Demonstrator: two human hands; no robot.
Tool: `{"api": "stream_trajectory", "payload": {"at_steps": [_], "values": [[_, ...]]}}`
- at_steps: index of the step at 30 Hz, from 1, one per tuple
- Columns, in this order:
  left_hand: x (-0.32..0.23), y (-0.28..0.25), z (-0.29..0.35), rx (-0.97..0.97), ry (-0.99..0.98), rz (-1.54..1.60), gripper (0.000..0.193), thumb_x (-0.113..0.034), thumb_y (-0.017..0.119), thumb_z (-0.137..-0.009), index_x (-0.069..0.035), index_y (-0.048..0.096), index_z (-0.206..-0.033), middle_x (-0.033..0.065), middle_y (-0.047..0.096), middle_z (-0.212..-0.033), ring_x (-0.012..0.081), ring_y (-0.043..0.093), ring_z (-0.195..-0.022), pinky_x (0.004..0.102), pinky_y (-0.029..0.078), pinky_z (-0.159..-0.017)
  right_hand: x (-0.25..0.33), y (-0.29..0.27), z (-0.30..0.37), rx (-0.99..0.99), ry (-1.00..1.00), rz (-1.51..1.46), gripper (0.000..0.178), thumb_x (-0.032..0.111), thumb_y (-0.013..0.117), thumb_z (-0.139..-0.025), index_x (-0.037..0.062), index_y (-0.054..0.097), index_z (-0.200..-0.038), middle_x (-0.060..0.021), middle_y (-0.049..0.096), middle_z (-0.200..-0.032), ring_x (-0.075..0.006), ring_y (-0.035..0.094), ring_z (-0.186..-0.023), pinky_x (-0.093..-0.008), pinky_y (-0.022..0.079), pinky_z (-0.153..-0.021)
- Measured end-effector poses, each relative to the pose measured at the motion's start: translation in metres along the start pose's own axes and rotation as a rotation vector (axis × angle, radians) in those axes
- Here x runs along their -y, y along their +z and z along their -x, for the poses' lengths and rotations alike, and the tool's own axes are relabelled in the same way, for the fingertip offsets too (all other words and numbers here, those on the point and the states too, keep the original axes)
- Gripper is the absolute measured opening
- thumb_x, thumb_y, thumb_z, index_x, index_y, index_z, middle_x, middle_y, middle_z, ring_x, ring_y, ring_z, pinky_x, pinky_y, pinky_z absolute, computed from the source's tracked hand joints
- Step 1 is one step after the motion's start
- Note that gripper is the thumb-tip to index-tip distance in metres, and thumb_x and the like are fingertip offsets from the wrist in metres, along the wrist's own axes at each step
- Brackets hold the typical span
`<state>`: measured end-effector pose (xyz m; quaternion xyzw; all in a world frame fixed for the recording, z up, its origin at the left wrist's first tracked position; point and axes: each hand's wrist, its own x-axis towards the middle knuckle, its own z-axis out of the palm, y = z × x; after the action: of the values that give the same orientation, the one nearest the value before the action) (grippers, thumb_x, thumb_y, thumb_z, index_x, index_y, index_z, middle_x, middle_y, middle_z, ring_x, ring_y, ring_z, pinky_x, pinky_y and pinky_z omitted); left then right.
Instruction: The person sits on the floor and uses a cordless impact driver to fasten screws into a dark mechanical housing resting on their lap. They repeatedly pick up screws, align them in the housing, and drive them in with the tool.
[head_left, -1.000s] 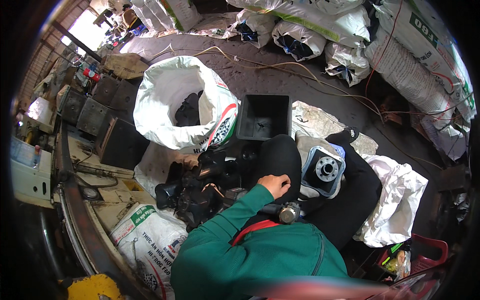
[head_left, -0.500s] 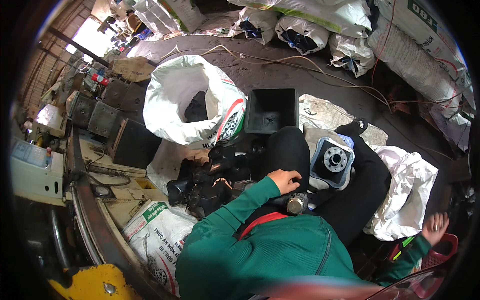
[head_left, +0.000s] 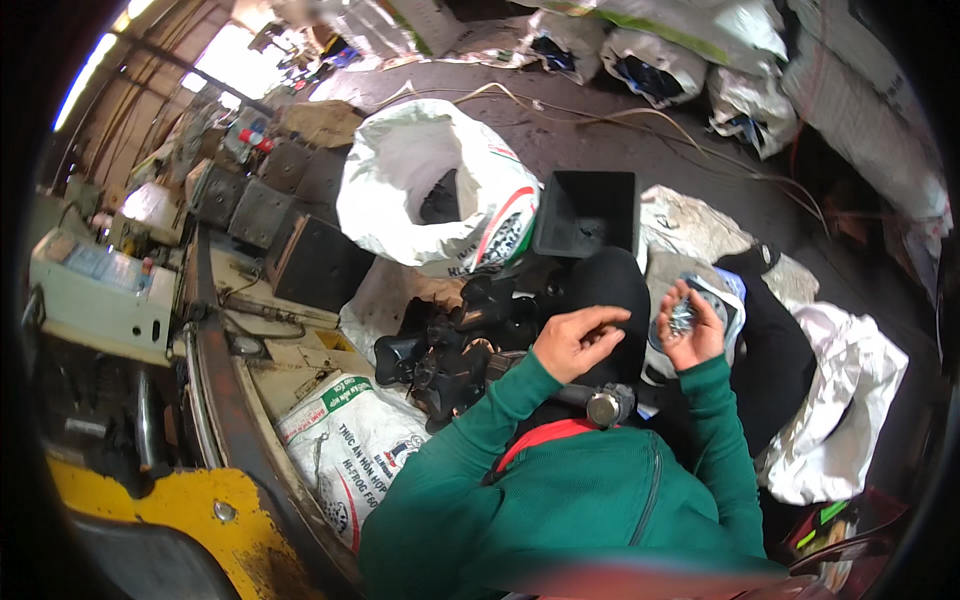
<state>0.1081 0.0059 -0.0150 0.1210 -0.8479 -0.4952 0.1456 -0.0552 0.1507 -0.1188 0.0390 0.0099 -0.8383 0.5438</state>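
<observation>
My right hand (head_left: 692, 340) is cupped, palm up, over my lap, with a small heap of shiny metal screws (head_left: 682, 318) in it. Left of it, my left hand (head_left: 580, 345) hovers with fingers stretched forward and apart, holding nothing I can see. Behind the right hand, a metal fixture plate (head_left: 722, 290) rests on a grey cloth on my leg and is mostly covered. A metal tool with a round face (head_left: 606, 408) lies across my lap near my waist. Beside my left forearm is a pile of glossy black moulded parts (head_left: 450, 365).
An open white sack (head_left: 480, 235) with black pieces inside stands ahead, beside a black square bin (head_left: 587, 255). A crumpled white sack (head_left: 835, 400) lies at my right, a printed sack (head_left: 345, 440) at my left. Machinery with a yellow panel (head_left: 210, 515) borders the left.
My right hand has come from the far right, by the red basket, to over my lap, now holding screws. My left hand has lifted off my knee. The view has shifted.
</observation>
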Motion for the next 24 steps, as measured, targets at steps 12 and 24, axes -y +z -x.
{"api": "stream_trajectory", "payload": {"at_steps": [12, 24], "values": [[0.023, 0.0, 0.0, 0.565, -0.062, -0.451, 0.041, -0.016, 0.066, -0.078, -0.008, 0.059, -0.118, 0.0125, 0.064, -0.101, 0.0261, 0.063, -0.092, 0.0357, 0.049, -0.08, 0.012, -0.025, 0.034, -0.204, -0.193, -0.004, 0.034, 0.026, 0.054, -0.094, 0.0034, 0.056, -0.12, -0.0022, 0.063, -0.09, -0.014, 0.063, -0.083, -0.0323, 0.056, -0.076], [0.052, 0.048, 0.019, 0.646, -0.002, -0.546, 0.057, -0.018, 0.075, -0.068, -0.011, 0.057, -0.122, 0.0081, 0.065, -0.103, 0.0258, 0.064, -0.092, 0.0337, 0.051, -0.081, 0.017, -0.063, 0.047, -0.444, -0.198, 0.159, 0.038, 0.035, 0.058, -0.092, 0.0062, 0.059, -0.116, 0.0083, 0.037, -0.064, -0.0021, 0.039, -0.054, -0.0193, 0.038, -0.055]]}}
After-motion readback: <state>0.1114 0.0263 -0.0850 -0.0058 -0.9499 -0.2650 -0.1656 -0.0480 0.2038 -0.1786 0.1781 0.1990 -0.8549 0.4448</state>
